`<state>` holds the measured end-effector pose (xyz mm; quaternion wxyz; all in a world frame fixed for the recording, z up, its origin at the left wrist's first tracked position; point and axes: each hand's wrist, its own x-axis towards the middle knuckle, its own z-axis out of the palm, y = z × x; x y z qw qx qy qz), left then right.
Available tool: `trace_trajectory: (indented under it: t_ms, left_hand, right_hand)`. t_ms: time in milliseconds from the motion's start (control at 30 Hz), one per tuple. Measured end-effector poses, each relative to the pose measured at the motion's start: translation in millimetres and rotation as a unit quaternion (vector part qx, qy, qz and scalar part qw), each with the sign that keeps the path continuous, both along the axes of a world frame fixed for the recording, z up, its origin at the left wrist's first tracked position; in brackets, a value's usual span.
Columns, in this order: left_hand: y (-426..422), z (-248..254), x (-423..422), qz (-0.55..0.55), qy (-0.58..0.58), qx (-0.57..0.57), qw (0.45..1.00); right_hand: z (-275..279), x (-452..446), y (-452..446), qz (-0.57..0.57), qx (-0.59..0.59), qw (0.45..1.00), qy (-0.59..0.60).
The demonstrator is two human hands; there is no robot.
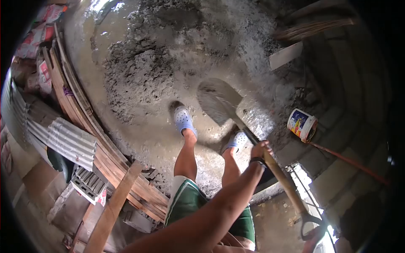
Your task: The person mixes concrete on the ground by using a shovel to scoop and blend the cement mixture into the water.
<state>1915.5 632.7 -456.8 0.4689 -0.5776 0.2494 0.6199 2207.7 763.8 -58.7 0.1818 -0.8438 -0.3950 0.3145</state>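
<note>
A shovel (274,166) slants across the view, its mud-smeared blade (217,99) just above the wet floor in front of my feet. My left hand (262,149) is closed around the lower shaft, the arm crossing in front of my body, a dark band at the wrist. At the lower right, my right hand (313,239) is at the D-shaped handle; it is blurred and partly hidden, but appears wrapped on the grip. A heap of wet grey cement mix (141,71) lies ahead, left of the blade.
Long wooden planks (80,105) and corrugated sheets (63,141) lie along the left. A paint bucket (302,125) lies tipped at the right, near a reddish pole (350,157). A flat board (286,55) and a stick broom (314,29) are at the upper right, beside a block wall.
</note>
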Motion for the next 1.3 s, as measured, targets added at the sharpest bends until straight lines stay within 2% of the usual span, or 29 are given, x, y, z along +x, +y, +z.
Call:
trace_trajectory:
  t_ms: [33, 67, 133, 200, 267, 300, 433, 500, 533, 567, 600, 633, 667, 700, 767, 800, 833, 867, 900, 933, 967, 1000, 1033, 1067, 1100, 1133, 1167, 1233, 1300]
  left_hand:
    - [4.6, -1.6, 3.4, 0.013, -0.023, 0.036, 0.999]
    - [1.1, 0.1, -9.3, 0.005, -0.019, 0.023, 1.000]
    - [-19.6, -41.3, -43.7, 0.017, 0.031, 0.043, 0.998]
    - [-110.7, -81.3, -110.5, 0.261, 0.207, 0.169, 0.928]
    - [-207.2, -165.0, -220.4, 0.007, 0.244, 0.025, 0.970]
    - [-252.0, -198.9, -278.9, -0.122, 0.235, -0.032, 0.964]
    - [-222.7, -49.3, -267.3, -0.034, 0.175, -0.119, 0.977]
    - [-223.2, -10.2, -274.1, 0.003, 0.154, -0.150, 0.976]
    - [-231.5, 3.9, -283.2, 0.075, 0.175, -0.078, 0.978]
    - [-234.4, 19.1, -296.3, 0.143, 0.194, -0.003, 0.970]
    - [-230.4, 43.3, -313.0, 0.185, 0.235, 0.050, 0.953]
    - [-227.0, 67.7, -326.6, 0.227, 0.273, 0.102, 0.929]
    - [-227.5, 76.9, -336.6, 0.225, 0.281, 0.106, 0.927]
    - [-224.3, 83.1, -347.7, 0.225, 0.303, 0.058, 0.924]
    - [-227.8, 61.6, -342.5, 0.226, 0.325, 0.013, 0.918]
    - [-241.2, 21.6, -325.4, 0.089, 0.298, -0.093, 0.946]
    - [-248.0, 0.0, -309.9, -0.050, 0.260, -0.197, 0.944]
    - [-232.4, 5.0, -288.4, -0.014, 0.260, -0.186, 0.947]
    - [-219.6, 4.9, -266.3, 0.004, 0.223, -0.198, 0.955]
    - [-211.2, -4.8, -246.0, -0.094, 0.275, -0.210, 0.934]
    - [-183.6, 24.3, -222.3, -0.036, 0.247, -0.134, 0.959]
    - [-159.7, 56.2, -198.6, 0.033, 0.211, -0.072, 0.974]
    - [-133.5, 72.7, -184.5, 0.056, 0.155, -0.052, 0.985]
    - [-118.5, 60.0, -158.0, 0.103, 0.165, 0.016, 0.981]
    - [-106.9, 22.8, -120.1, 0.155, 0.119, 0.025, 0.980]
    - [-87.0, -11.0, -83.2, 0.038, 0.085, -0.020, 0.995]
    - [-54.5, 4.6, -71.2, 0.014, 0.085, -0.028, 0.996]
    - [-16.0, 10.1, -68.1, -0.048, 0.054, 0.046, 0.996]
    - [5.7, -22.8, -65.0, -0.027, 0.029, 0.072, 0.997]
  right_hand:
    - [7.8, -22.4, 2.2, -0.074, 0.007, 0.986, 0.150]
    - [4.0, -28.5, 9.0, -0.011, -0.029, 0.997, 0.071]
    - [-53.1, -37.3, 14.2, 0.258, 0.035, 0.965, -0.032]
    - [-167.3, -112.8, -19.2, 0.230, -0.046, 0.970, -0.060]
    - [-246.0, -192.9, -71.2, 0.141, -0.174, 0.975, -0.004]
    - [-236.3, -262.3, -101.1, 0.041, -0.143, 0.973, 0.175]
    - [-242.6, -198.3, -103.2, -0.051, -0.137, 0.965, 0.216]
    - [-208.3, -189.6, -92.5, 0.025, -0.135, 0.963, 0.233]
    - [-191.1, -186.0, -86.4, -0.017, -0.069, 0.989, 0.133]
    - [-157.9, -203.4, -80.8, 0.079, 0.006, 0.989, 0.125]
    - [-122.7, -228.6, -72.2, 0.237, 0.050, 0.960, 0.141]
    - [-89.7, -258.8, -63.5, 0.405, 0.084, 0.897, 0.159]
    - [-66.8, -286.9, -53.4, 0.551, 0.096, 0.804, 0.201]
    - [-54.0, -307.7, -46.2, 0.638, 0.060, 0.721, 0.265]
    - [-73.3, -305.8, -53.8, 0.772, 0.157, 0.582, 0.201]
    - [-109.7, -279.1, -61.4, 0.832, 0.066, 0.532, 0.145]
    - [-139.8, -261.1, -70.7, 0.899, -0.021, 0.437, 0.035]
    - [-153.4, -236.4, -74.0, 0.868, 0.010, 0.494, 0.049]
    - [-144.8, -218.1, -59.6, 0.839, -0.025, 0.538, 0.069]
    - [-137.0, -198.5, -45.3, 0.805, -0.056, 0.583, 0.092]
    - [-128.7, -179.4, -31.0, 0.767, -0.083, 0.626, 0.115]
    - [-128.7, -122.3, -24.6, 0.646, -0.153, 0.716, 0.214]
    - [-107.3, -66.8, -3.2, 0.457, -0.388, 0.785, 0.158]
    - [-93.0, -55.6, -13.4, 0.269, -0.292, 0.898, 0.188]
    - [-78.7, -44.5, -23.5, 0.101, -0.139, 0.959, 0.226]
    - [-53.9, -46.9, -19.2, -0.021, -0.157, 0.956, 0.248]
    - [-36.7, -59.3, -21.5, -0.019, -0.154, 0.957, 0.245]
    - [-29.9, -91.3, -33.4, -0.111, -0.083, 0.989, 0.047]
    - [-37.8, -101.1, -30.3, -0.076, -0.049, 0.995, 0.041]
